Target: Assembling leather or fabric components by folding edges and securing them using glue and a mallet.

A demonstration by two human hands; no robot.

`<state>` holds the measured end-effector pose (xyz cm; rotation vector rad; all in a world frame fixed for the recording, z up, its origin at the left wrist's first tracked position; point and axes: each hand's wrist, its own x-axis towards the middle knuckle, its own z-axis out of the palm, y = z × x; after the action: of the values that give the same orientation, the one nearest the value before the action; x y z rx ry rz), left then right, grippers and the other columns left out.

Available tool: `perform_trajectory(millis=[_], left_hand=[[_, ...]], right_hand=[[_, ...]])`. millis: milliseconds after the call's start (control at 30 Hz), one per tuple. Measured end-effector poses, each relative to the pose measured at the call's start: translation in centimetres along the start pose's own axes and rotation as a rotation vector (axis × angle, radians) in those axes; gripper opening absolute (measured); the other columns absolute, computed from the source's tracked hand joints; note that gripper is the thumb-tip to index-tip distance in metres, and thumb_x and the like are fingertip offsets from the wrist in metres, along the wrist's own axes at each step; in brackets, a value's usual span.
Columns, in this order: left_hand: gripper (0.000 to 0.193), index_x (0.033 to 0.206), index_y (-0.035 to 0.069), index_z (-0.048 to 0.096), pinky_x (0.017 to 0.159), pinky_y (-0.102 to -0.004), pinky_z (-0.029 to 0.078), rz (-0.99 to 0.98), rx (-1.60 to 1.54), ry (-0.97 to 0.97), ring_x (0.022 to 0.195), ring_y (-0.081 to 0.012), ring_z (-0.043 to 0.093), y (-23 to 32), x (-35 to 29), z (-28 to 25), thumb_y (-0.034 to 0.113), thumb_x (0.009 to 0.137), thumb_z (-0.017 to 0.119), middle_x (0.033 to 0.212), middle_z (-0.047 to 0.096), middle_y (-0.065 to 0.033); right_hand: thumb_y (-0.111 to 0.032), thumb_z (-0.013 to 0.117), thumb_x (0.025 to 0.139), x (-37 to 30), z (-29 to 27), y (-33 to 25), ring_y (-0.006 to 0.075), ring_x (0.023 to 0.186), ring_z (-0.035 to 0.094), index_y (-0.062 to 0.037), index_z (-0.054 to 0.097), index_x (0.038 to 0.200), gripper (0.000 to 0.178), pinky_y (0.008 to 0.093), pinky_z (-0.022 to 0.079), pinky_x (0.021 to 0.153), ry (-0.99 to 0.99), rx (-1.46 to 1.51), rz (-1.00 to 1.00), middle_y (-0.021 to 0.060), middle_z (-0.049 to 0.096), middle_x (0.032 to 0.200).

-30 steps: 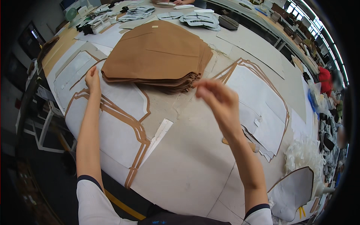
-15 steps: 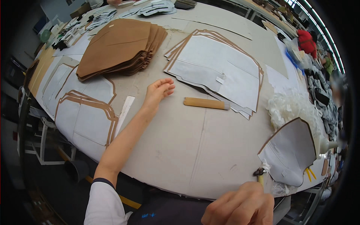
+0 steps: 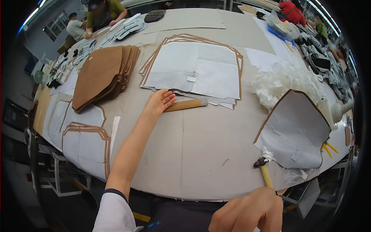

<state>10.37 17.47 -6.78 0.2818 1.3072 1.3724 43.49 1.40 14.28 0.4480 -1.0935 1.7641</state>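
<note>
My left hand reaches over the table with its fingers loosely bent and apart. Its fingertips overlap the near end of a flat tan stick with a grey tip; whether they touch it I cannot tell. Just beyond lies a stack of white-faced, brown-edged panels, with a small white tag on top. Close to the lower edge, my right hand is closed, knuckles up; what it holds, if anything, is hidden. Above it in the picture is a hammer with a yellow handle, whose lower end meets the hand's outline.
Brown panels are piled at the left, above more white panels. At the right, a curved grey panel leans by a heap of white scraps and yellow-handled tool. A co-worker stands at the far left.
The view has shifted, showing more of the table's far side and of the hammer. My left hand has come next to the tan stick, which lay apart from it before. My right hand stays closed.
</note>
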Motion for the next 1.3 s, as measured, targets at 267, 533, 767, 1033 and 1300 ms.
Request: perform_trajectory(millis=[267, 533, 767, 1033, 1300], left_hand=[[0.038, 0.112, 0.0, 0.062, 0.062, -0.0274, 0.063, 0.036, 0.017, 0.092, 0.075, -0.0195, 0.074, 0.9, 3.7, 4.3, 0.037, 0.105, 0.066, 0.091, 0.072, -0.0128], [0.041, 0.101, 0.002, 0.069, 0.051, -0.0268, 0.05, 0.299, 0.411, 0.014, 0.059, -0.0146, 0.069, 7.7, 3.2, 11.7, 0.039, 0.106, 0.054, 0.078, 0.075, -0.0082], [0.038, 0.117, 0.001, 0.067, 0.074, -0.0336, 0.062, 0.503, 0.378, 0.008, 0.086, -0.0208, 0.074, 13.8, 3.7, 13.6, 0.036, 0.103, 0.064, 0.099, 0.076, -0.0135], [0.043, 0.134, -0.007, 0.06, 0.106, -0.0376, 0.053, 0.725, 0.076, -0.198, 0.123, -0.0218, 0.065, 7.0, -18.4, 5.2, 0.022, 0.102, 0.067, 0.132, 0.067, -0.0154], [0.067, 0.159, 0.0, 0.036, 0.117, -0.0458, 0.043, 0.196, -0.478, -0.078, 0.14, -0.031, 0.054, -8.7, -32.7, -14.8, 0.026, 0.101, 0.059, 0.154, 0.052, -0.0179]], right_hand=[[-0.007, 0.077, 0.089, -1.1, -18.4, 6.5, 0.0307, 0.097, 0.063, -0.0032, 0.072, 0.103, 0.016, 0.0417, 0.049, 0.084, 0.105, -1.652, 0.132, 0.0105, 0.067, 0.101], [-0.014, 0.076, 0.092, 1.2, -33.5, 11.3, 0.0292, 0.1, 0.066, -0.0083, 0.074, 0.112, 0.021, 0.0422, 0.048, 0.086, 0.124, -2.174, 0.015, 0.0076, 0.07, 0.103], [-0.012, 0.065, 0.094, 11.5, -33.7, 5.8, 0.042, 0.096, 0.071, -0.006, 0.076, 0.117, 0.026, 0.048, 0.055, 0.082, 0.347, -1.836, 0.039, 0.0196, 0.075, 0.1], [0.006, 0.063, 0.086, 6.7, -13.0, -2.9, 0.0321, 0.099, 0.072, 0.0003, 0.072, 0.122, 0.038, 0.0437, 0.053, 0.087, -0.219, -2.03, -0.264, 0.0164, 0.076, 0.108], [-0.001, 0.066, 0.081, -13.1, -0.1, -0.1, 0.032, 0.114, 0.071, 0.0054, 0.07, 0.123, 0.042, 0.0417, 0.054, 0.095, -0.444, -2.008, 0.216, 0.0173, 0.072, 0.125]])
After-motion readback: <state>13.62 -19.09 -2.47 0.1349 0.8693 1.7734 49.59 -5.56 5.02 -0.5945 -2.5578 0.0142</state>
